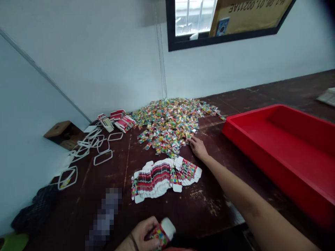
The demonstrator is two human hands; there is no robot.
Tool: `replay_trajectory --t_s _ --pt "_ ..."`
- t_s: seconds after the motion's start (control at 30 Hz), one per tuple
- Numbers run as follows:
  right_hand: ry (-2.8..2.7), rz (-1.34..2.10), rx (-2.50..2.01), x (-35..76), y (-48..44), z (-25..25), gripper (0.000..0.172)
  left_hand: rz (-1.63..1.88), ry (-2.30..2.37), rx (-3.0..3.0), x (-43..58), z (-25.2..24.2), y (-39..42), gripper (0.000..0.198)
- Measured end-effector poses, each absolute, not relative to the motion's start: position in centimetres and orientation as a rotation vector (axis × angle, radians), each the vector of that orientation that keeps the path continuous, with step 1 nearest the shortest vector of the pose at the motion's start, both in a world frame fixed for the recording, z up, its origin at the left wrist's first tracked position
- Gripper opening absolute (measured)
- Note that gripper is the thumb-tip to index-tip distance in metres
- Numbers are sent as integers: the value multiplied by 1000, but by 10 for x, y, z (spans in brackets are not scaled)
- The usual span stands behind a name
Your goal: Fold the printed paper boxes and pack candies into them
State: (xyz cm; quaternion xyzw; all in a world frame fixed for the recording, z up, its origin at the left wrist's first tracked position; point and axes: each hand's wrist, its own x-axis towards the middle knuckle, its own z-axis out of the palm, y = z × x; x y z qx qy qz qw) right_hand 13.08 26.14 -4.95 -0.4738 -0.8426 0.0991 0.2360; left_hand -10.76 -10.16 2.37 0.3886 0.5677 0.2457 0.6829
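Note:
Near the front edge of the dark table, my left hand (pixel 145 234) is closed round a small printed carton (pixel 162 234) with a white flap standing up at its top. My right hand (pixel 198 147) reaches out to the right front edge of a wide pile of small clear-wrapped, colourful packets (pixel 167 122). Its fingertips touch the packets; whether they pinch one is too small to make out. Between the two hands lies a fanned row of flat, folded cartons (pixel 157 177), red and white with coloured print.
A large red tray (pixel 235 136) stands on the right. Bundled flat cartons (pixel 124 122), tangled white loops (pixel 89 143) and an open brown box (pixel 64 134) lie at the left, by the wall. A dark bag (pixel 34 209) sits at the lower left.

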Motion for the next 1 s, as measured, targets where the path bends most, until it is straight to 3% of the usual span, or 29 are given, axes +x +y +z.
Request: replay_trajectory --t_s 0.1,0.33,0.53,0.6,0.7,0.8,1.0 --pt "-2273 229 -1330 156 217 -69 34 760 1112 601 -97 13 -102 46" --pt "-2190 195 -1404 190 157 -71 37 749 785 421 -52 -6 -83 40" --pt "-2096 366 -1458 197 180 -54 34 845 916 473 -27 -3 -52 34" --pt "-2055 420 -1470 201 154 -52 35 896 961 423 -29 -3 -48 44" --pt "-1989 821 -1317 194 87 -39 31 885 972 349 -32 -7 -50 55" --pt "-2017 1307 -926 170 33 -12 27 841 959 360 -28 -14 -55 53" --pt "-2216 993 -937 137 31 18 22 831 1012 430 -20 -13 -59 60"
